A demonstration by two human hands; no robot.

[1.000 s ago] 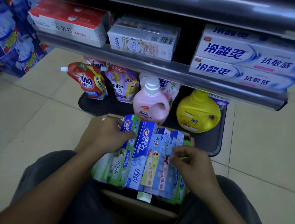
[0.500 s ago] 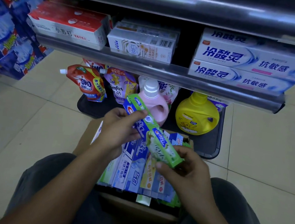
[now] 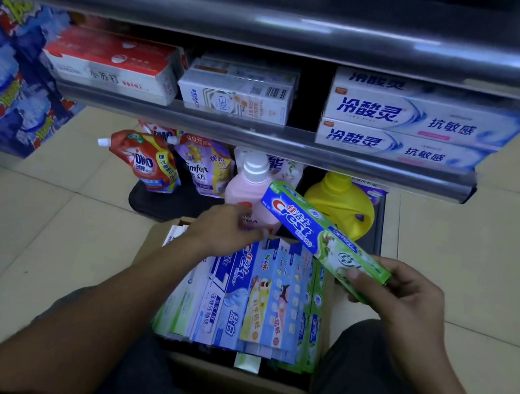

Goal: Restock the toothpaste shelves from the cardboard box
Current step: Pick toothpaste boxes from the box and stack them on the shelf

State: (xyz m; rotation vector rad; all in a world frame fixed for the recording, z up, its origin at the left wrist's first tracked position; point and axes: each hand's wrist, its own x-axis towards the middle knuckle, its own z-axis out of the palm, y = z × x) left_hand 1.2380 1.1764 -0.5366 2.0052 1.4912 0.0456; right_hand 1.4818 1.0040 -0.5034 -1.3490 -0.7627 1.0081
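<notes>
**Over the open box, one green carton held at a slant**

Below the steel shelf edge [image 3: 258, 146], much is half seen: the blue packs [image 3: 11, 74] at far left are cut off by the frame, the topmost shelf is a blurred grey band, and print on the red-and-white cartons [image 3: 114, 64] on the shelf is too soft to read fully. The cardboard box [image 3: 155, 239] shows only its rim; upright toothpaste cartons [image 3: 249, 297] fill it and hide its floor, and the person's knees cover its near corners.

The left hand [image 3: 218, 231] reaches over the box's far edge, fingers loosely curled, fingertips on the top ends of the upright cartons; whether it grips one cannot be told. Behind it a pink bottle [image 3: 252, 192] is partly hidden.

The green Crest carton [image 3: 319, 233] runs its long axis from far-left to near-right, logo end up and away. The right hand [image 3: 403, 299] pinches its near-right end, thumb on top, fingers beneath. A yellow jug [image 3: 340, 200] sits behind it.
</notes>
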